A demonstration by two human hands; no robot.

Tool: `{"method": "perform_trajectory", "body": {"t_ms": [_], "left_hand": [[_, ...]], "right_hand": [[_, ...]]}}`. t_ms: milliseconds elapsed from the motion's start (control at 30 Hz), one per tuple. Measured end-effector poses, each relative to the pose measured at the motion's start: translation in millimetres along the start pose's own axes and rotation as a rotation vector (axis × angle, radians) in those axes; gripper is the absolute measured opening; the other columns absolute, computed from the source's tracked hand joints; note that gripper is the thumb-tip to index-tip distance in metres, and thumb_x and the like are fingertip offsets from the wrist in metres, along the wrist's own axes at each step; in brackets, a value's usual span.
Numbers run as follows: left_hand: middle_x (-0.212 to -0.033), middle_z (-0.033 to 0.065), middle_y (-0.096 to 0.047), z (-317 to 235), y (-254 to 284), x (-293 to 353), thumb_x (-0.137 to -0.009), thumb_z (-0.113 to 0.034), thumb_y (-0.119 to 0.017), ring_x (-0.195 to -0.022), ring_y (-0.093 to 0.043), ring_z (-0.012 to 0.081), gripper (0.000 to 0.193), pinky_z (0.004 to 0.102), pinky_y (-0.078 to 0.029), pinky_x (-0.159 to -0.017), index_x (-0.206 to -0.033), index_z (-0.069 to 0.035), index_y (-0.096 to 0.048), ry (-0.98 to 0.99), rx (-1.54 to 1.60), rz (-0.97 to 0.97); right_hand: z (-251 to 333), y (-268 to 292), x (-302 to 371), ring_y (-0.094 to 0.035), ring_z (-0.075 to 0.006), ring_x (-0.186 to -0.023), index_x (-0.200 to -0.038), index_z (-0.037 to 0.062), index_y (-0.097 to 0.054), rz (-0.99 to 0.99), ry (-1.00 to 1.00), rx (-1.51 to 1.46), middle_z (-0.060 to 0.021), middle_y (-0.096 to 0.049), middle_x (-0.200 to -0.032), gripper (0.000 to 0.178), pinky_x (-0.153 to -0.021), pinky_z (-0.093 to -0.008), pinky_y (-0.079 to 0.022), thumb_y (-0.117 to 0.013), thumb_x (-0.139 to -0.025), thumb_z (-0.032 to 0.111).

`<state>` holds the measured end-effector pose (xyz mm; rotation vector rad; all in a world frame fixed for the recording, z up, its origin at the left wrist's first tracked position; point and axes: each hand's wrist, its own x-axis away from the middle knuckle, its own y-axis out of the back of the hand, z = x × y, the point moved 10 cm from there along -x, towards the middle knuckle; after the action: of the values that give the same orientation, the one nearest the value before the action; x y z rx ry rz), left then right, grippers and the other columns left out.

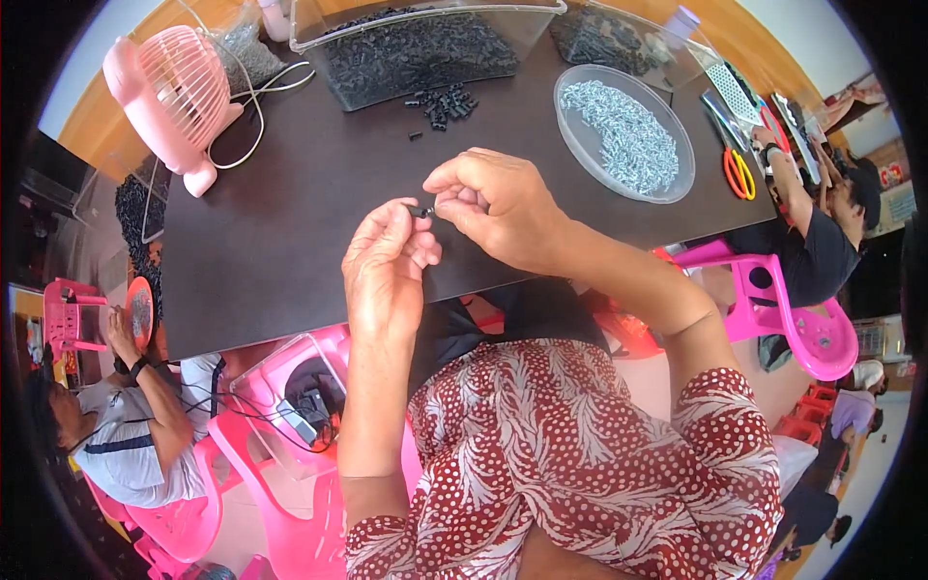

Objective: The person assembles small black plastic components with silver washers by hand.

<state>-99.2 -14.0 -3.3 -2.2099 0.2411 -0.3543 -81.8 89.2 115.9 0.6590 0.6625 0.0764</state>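
Above the dark table (271,251), my left hand (384,266) pinches a small black cylindrical part (417,211) between thumb and fingers. My right hand (507,208) is closed at the part's right end, thumb and forefinger together on a tiny metal piece (431,211) that is mostly hidden; it looks like a small screw. A loose heap of similar black parts (447,104) lies farther back, with one stray piece (416,135) nearer me. To the right stands a round clear bowl (583,159) holding many small silver screws (628,135).
A clear bin (324,82) full of black parts stands at the back, beside another clear bin (667,72). A pink fan (174,97) with a white cable sits left. Orange-handled scissors (739,176) lie right. Other people (159,435) sit at both sides, among pink chairs (280,512).
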Motion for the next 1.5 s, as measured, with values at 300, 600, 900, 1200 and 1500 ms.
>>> {"method": "perform_trajectory", "body": {"t_ms": [300, 600, 900, 1200, 1500], "left_hand": [[-0.078, 0.0122, -0.062, 8.1, 1.1, 5.5, -0.088, -0.010, -0.055, -0.064, -0.058, 0.0173, 0.013, 0.0315, -0.047, -0.056, -0.093, 0.002, -0.057, 0.012, 0.089, -0.053], [-0.079, 0.0139, -0.063, 14.3, -1.6, 10.5, -0.086, -0.007, -0.055, -0.066, -0.059, 0.0203, 0.011, 0.0324, -0.049, -0.055, -0.094, 0.001, -0.057, 0.037, 0.106, -0.076], [-0.077, 0.0150, -0.061, 10.3, -16.1, 12.7, -0.087, -0.006, -0.053, -0.063, -0.059, 0.0217, 0.013, 0.0319, -0.049, -0.055, -0.093, 0.005, -0.055, -0.029, 0.037, -0.037], [-0.076, 0.0149, -0.062, 0.4, -13.6, 8.1, -0.083, -0.001, -0.059, -0.058, -0.060, 0.0201, 0.013, 0.0296, -0.050, -0.052, -0.093, 0.006, -0.057, -0.084, -0.187, -0.028], [-0.081, 0.0143, -0.063, -5.3, 0.0, -2.9, -0.082, -0.003, -0.060, -0.062, -0.060, 0.0186, 0.014, 0.0305, -0.048, -0.055, -0.095, 0.003, -0.060, -0.089, -0.140, -0.015]], "right_hand": [[8.9, -0.5, -0.1, -0.060, -0.0182, -0.066, -0.090, 0.0007, -0.059, -0.015, 0.090, 0.077, -0.0091, -0.059, -0.076, 0.019, -0.058, -0.0268, -0.048, -0.065, -0.072, 0.000], [23.1, -8.3, 1.1, -0.057, -0.0261, -0.067, -0.092, 0.0014, -0.059, 0.024, 0.258, 0.284, -0.0096, -0.060, -0.076, 0.023, -0.059, -0.0336, -0.046, -0.064, -0.069, 0.003], [47.5, -10.7, 16.5, -0.053, -0.0244, -0.064, -0.095, -0.0032, -0.057, -0.039, 0.480, 0.388, -0.0101, -0.059, -0.079, 0.041, -0.058, -0.0341, -0.044, -0.064, -0.056, 0.009], [34.8, -13.9, 7.0, -0.054, -0.0261, -0.066, -0.090, -0.0023, -0.058, 0.073, 0.372, 0.341, -0.0104, -0.059, -0.077, 0.033, -0.058, -0.0351, -0.044, -0.064, -0.060, 0.009], [-51.8, -21.0, -44.0, -0.053, -0.0283, -0.070, -0.080, 0.0050, -0.062, 0.012, 0.242, 0.574, -0.0096, -0.054, -0.070, 0.013, -0.061, -0.0386, -0.044, -0.060, -0.068, 0.002]]}}
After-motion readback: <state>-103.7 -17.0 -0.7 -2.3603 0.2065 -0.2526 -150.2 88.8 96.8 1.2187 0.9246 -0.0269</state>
